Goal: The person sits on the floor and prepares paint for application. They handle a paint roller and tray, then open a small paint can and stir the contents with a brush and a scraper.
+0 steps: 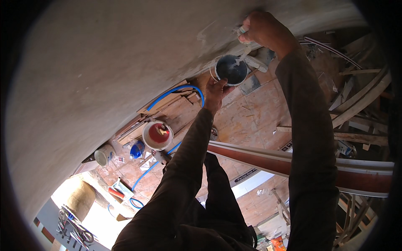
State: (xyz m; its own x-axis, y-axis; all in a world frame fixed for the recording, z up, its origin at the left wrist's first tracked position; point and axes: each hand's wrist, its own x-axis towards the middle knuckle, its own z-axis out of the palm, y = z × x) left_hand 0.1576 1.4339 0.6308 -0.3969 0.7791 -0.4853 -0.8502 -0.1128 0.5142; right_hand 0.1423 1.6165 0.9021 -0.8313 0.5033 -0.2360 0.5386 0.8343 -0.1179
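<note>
My left hand point(215, 94) grips the near rim of a small bucket point(231, 69) with a dark inside and pale smears, holding it up close to the wall point(125, 54). Above and to the right of it, my right hand point(268, 31) is closed around a small pale-smeared tool point(242, 30) and is up against the wall; the fingers hide most of the tool, so its exact kind does not show. A whitish strip point(244, 53) lies between that hand and the bucket's far rim. Wet-looking marks show on the wall beside the right hand.
On the tiled floor stand a bucket with a red inside point(158, 134), a white bucket point(104, 154) and a blue container point(137, 149). A blue hose point(178, 88) curves past boards. A tray point(121, 189) holds a red roller. Right are a long rail point(251, 157) and scrap wood point(362, 98).
</note>
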